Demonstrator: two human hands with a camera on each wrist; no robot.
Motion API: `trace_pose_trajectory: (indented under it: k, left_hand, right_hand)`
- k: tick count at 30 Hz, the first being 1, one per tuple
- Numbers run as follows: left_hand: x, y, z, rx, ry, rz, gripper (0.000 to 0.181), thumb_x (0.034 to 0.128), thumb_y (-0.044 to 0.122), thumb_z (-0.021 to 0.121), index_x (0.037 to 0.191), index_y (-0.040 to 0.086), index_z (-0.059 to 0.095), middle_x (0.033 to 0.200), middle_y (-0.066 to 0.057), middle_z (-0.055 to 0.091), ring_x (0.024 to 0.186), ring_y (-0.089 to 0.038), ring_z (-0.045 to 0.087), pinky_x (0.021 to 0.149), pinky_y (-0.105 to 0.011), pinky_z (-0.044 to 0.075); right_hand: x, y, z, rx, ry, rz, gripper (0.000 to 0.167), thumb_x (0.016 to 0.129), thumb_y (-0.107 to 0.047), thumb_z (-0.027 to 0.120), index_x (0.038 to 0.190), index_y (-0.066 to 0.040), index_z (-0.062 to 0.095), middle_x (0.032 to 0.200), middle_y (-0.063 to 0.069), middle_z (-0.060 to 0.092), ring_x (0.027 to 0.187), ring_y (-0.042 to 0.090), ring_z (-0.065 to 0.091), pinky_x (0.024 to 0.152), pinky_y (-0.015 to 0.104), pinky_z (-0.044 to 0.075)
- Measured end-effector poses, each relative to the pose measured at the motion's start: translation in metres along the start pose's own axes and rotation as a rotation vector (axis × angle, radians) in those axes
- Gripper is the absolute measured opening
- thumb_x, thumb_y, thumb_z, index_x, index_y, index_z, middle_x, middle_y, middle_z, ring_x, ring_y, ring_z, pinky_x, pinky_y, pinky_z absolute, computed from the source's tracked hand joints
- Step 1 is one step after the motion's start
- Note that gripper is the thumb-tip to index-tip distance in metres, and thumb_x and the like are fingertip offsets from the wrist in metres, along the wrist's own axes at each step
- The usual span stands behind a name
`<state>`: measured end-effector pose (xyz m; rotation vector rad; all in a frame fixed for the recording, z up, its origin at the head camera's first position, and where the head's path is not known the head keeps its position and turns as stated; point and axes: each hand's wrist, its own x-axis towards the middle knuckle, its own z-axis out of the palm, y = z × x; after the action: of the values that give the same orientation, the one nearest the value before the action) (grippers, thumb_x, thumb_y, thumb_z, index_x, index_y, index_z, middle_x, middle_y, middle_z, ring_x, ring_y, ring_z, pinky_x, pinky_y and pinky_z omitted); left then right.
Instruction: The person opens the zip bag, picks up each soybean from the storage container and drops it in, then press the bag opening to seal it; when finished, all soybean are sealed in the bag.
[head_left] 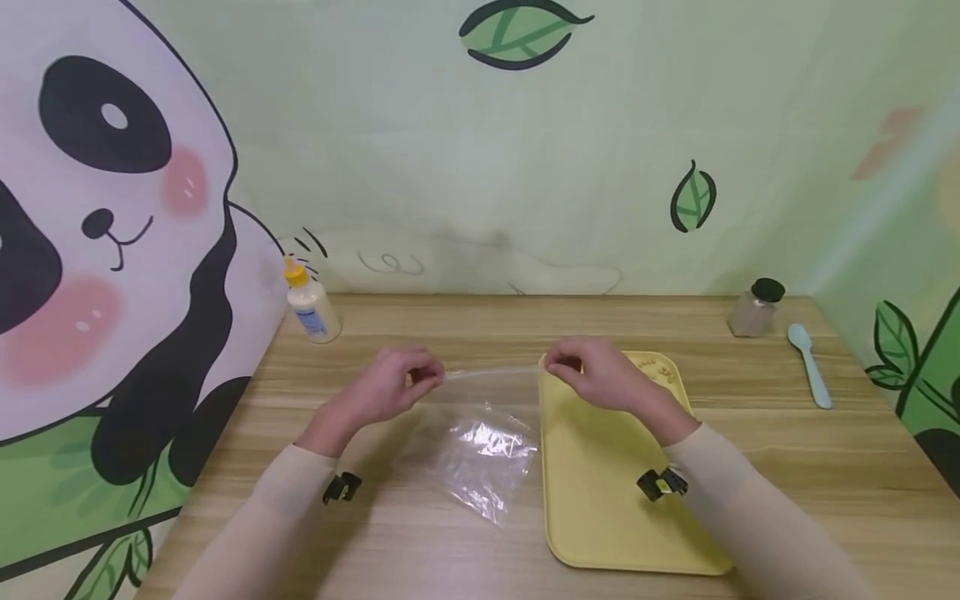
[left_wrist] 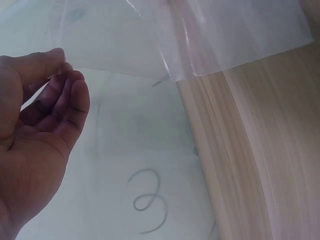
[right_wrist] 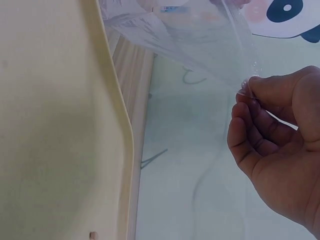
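Note:
A clear plastic bag (head_left: 487, 446) hangs between my two hands, its top edge pulled nearly straight and its lower part creased and shiny. My left hand (head_left: 393, 383) pinches one top corner between thumb and fingertips. At the opposite corner my right hand (head_left: 596, 372) pinches the edge the same way, above the yellow tray. In the left wrist view the bag (left_wrist: 240, 35) spreads out beyond the left hand (left_wrist: 42, 110). The right wrist view shows the bag (right_wrist: 185, 40) running up from the right hand (right_wrist: 280, 130). I see nothing inside the bag.
The yellow tray (head_left: 600, 508) lies on the wooden table (head_left: 420, 542), with small pale bits (head_left: 657, 367) at its far end. A white bottle (head_left: 315, 312) with a yellow cap stands back left. A black-lidded jar (head_left: 753, 310) and a light blue spoon (head_left: 812, 367) are at the right.

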<state>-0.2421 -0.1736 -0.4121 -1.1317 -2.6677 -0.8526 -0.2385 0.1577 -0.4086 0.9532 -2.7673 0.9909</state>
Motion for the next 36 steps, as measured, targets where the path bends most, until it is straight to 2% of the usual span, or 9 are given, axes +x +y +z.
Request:
trace_pose_trajectory:
  k: [5, 12, 21, 31, 36]
  left_hand:
    - [0.000, 0.002, -0.002, -0.039, 0.014, 0.000, 0.005, 0.0890, 0.011, 0.070, 0.092, 0.007, 0.071, 0.083, 0.001, 0.068, 0.075, -0.007, 0.062, 0.068, -0.019, 0.055]
    - [0.003, 0.007, -0.005, -0.039, 0.053, 0.044, 0.005, 0.0895, 0.012, 0.069, 0.091, 0.008, 0.072, 0.083, 0.001, 0.068, 0.074, -0.006, 0.061, 0.067, -0.019, 0.055]
    - [0.008, 0.014, -0.008, -0.034, 0.070, 0.083, 0.005, 0.0889, 0.012, 0.070, 0.092, 0.008, 0.072, 0.083, 0.001, 0.068, 0.074, -0.006, 0.061, 0.067, -0.019, 0.055]
    - [0.018, 0.024, -0.016, -0.055, 0.067, 0.115, 0.006, 0.0904, 0.011, 0.068, 0.091, 0.006, 0.071, 0.082, 0.001, 0.066, 0.075, -0.006, 0.060, 0.066, -0.020, 0.055]
    - [0.020, 0.029, -0.020, -0.055, 0.077, 0.139, 0.005, 0.0905, 0.011, 0.068, 0.090, 0.007, 0.071, 0.081, 0.001, 0.066, 0.074, -0.006, 0.060, 0.065, -0.020, 0.055]
  right_hand:
    - [-0.003, -0.001, -0.006, 0.001, 0.015, -0.004, 0.007, 0.093, -0.009, 0.064, 0.092, -0.011, 0.070, 0.082, -0.004, 0.067, 0.073, 0.008, 0.055, 0.066, 0.025, 0.051]
    - [-0.004, -0.004, -0.017, -0.005, 0.031, -0.033, 0.006, 0.093, -0.009, 0.064, 0.093, -0.009, 0.071, 0.083, -0.002, 0.067, 0.073, 0.009, 0.055, 0.066, 0.025, 0.050]
    - [-0.012, -0.007, -0.027, 0.004, 0.079, -0.054, 0.006, 0.091, -0.008, 0.065, 0.092, -0.010, 0.071, 0.083, -0.002, 0.069, 0.073, 0.009, 0.056, 0.066, 0.025, 0.050]
    - [-0.017, -0.010, -0.039, 0.006, 0.141, -0.079, 0.007, 0.090, -0.005, 0.067, 0.093, -0.008, 0.073, 0.083, -0.002, 0.070, 0.074, 0.008, 0.059, 0.067, 0.025, 0.052]
    - [-0.019, -0.011, -0.044, -0.003, 0.173, -0.126, 0.007, 0.089, -0.004, 0.068, 0.092, -0.007, 0.073, 0.081, -0.003, 0.069, 0.072, 0.007, 0.057, 0.064, 0.024, 0.051]
